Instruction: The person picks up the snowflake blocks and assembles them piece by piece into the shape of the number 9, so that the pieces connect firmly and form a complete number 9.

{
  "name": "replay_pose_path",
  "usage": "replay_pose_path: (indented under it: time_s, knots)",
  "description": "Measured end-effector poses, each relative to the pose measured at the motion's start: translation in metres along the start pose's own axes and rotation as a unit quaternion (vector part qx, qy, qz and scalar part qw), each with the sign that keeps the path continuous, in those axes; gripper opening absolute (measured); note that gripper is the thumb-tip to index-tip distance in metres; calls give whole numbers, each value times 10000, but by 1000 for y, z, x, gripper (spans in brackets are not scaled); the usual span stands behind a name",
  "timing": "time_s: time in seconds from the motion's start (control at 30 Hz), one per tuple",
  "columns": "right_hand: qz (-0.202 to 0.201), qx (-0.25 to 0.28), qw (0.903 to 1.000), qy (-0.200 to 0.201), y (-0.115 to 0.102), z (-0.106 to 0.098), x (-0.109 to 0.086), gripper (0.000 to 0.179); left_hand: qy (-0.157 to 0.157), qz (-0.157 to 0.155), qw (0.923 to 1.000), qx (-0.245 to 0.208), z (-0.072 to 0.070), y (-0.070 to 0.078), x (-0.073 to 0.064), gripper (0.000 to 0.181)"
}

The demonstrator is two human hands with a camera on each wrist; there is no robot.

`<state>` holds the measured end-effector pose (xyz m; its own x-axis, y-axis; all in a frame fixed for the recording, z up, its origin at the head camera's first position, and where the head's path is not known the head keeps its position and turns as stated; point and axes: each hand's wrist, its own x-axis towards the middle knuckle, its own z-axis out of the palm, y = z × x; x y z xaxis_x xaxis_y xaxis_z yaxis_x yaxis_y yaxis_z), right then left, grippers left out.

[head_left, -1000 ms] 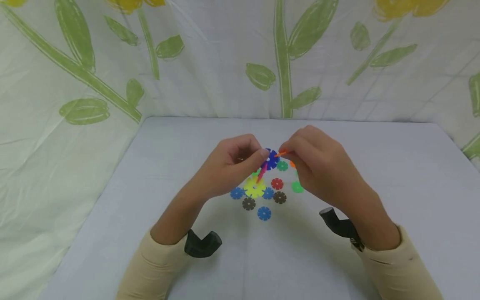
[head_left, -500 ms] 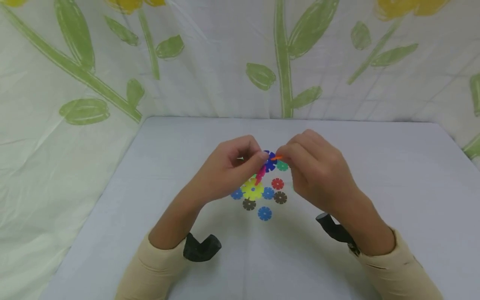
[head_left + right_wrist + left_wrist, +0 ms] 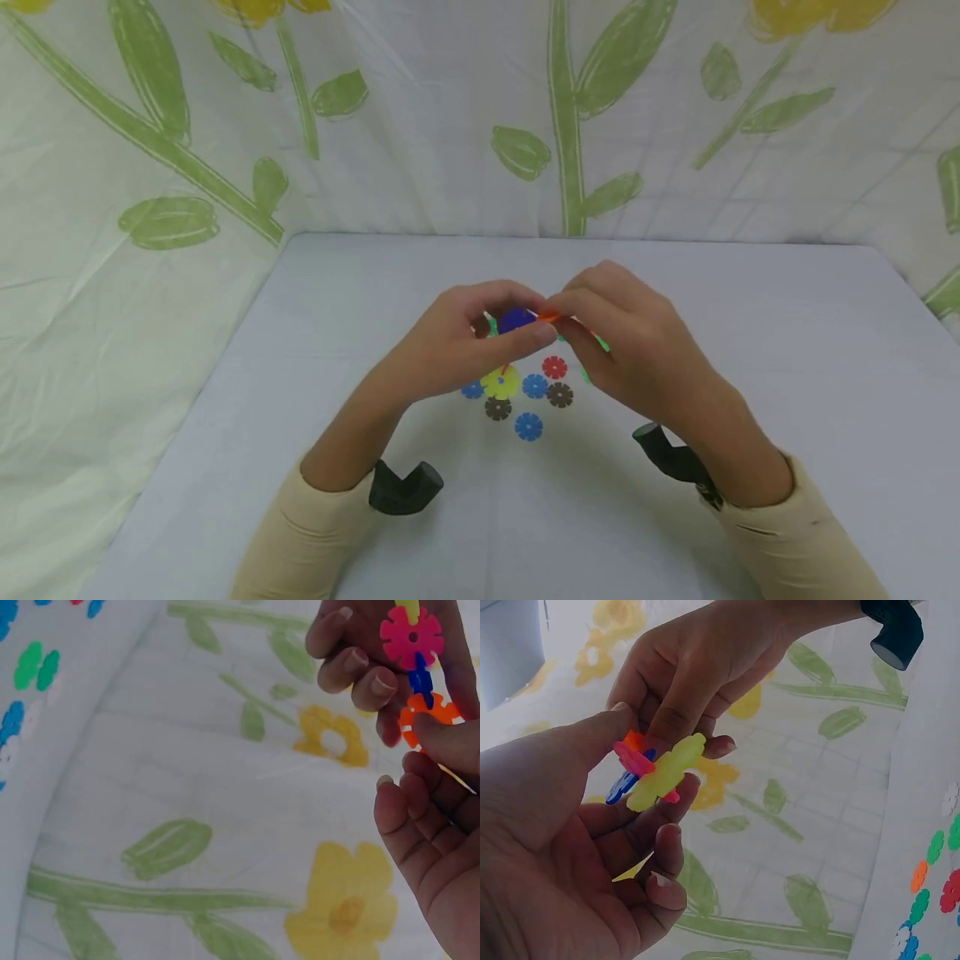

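Note:
Notched plastic discs are joined edge to edge in a short chain: yellow [image 3: 671, 772], pink [image 3: 397, 634], dark blue [image 3: 515, 321] and orange [image 3: 550, 317]. Both hands hold this chain above the table. My right hand [image 3: 637, 346] pinches the orange disc at the chain's end, its thumb flat across the face in the right wrist view. My left hand [image 3: 450, 346] has thumb and index finger at the same orange disc, with the blue, pink and yellow discs lying in front of its curled fingers in the left wrist view. Much of the pink disc is hidden behind the left thumb in the head view.
Under the hands, loose notched discs lie on the white table [image 3: 300, 500]: red [image 3: 555, 367], brown [image 3: 559, 395], another brown [image 3: 498, 407], blue [image 3: 528, 427] and several more. A flower-print cloth [image 3: 420, 167] hangs behind the table.
The hands have come together. My left thumb and index finger have shifted rightward from the blue disc to the orange one, and the blue disc has swung left.

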<state>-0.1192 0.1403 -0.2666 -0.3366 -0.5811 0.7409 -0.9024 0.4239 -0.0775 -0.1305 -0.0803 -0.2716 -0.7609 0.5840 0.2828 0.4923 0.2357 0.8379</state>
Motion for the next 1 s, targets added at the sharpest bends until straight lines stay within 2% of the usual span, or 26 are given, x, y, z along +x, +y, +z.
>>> replay_pose_path:
  time_s: [0.17,0.27,0.37,0.47,0.53,0.6,0.7,0.77,0.83,0.9,1.0]
  knots:
    - [12,-105,9999,-15,0,0,0,25,28,121,9999,102,0,0,1,28]
    - [154,-115,9998,-13,7,1,-1,31,133,208,9996,161,1,-1,1,29]
    - [560,-77,9983,-149,23,4,-5,29,267,253,9991,206,1,-1,0,29]
    - [1273,-42,9905,-527,44,10,-13,22,347,244,9988,262,2,-1,0,30]
    - [1882,-42,9771,-992,59,15,-20,18,361,223,9987,276,1,0,0,31]
    - [2530,-7,9545,-1576,72,21,-28,16,370,211,9985,347,1,0,-1,32]
    - [3409,90,9061,-2503,91,32,-40,19,374,276,9979,448,1,0,-1,34]
    - [3811,151,8748,-2987,102,39,-48,24,395,368,9970,560,1,0,-1,36]
    - [4057,192,8510,-3330,111,46,-56,29,425,479,9959,633,1,0,-1,37]
    - [4182,221,8379,-3500,118,52,-62,31,461,577,9947,719,0,-1,0,38]
    - [4265,225,8314,-3554,124,57,-68,31,532,672,9928,832,0,-2,0,40]
